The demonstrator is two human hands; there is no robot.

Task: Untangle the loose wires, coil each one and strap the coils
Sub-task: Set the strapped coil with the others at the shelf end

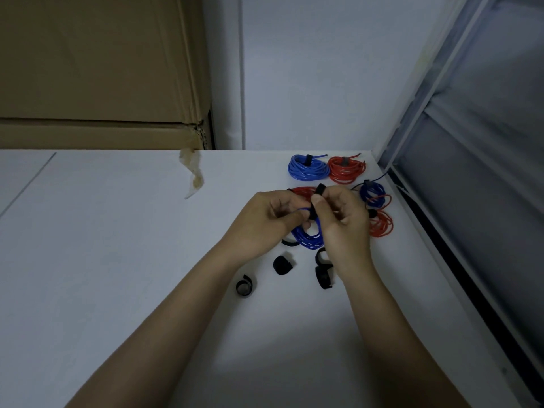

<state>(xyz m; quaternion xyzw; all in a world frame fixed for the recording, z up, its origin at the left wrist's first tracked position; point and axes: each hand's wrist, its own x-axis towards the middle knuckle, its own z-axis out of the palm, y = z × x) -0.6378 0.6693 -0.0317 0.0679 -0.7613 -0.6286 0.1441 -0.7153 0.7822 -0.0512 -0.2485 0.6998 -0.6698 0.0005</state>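
My left hand [265, 222] grips a dark blue wire coil [307, 238] held just above the white table [117, 260]. My right hand [338, 222] pinches a black strap [319, 191] that wraps over the coil's top. At the back lie a strapped light blue coil [307, 167] and a strapped red coil [347, 169]. Another red coil [303, 192] shows behind my hands. To the right sit a dark blue coil [372, 192] and a red coil [381, 225].
Several loose black straps [282, 265] lie on the table near my wrists, one at the left front [245, 285]. A cardboard box [100, 69] stands at the back left. A window frame [441, 201] borders the table's right edge.
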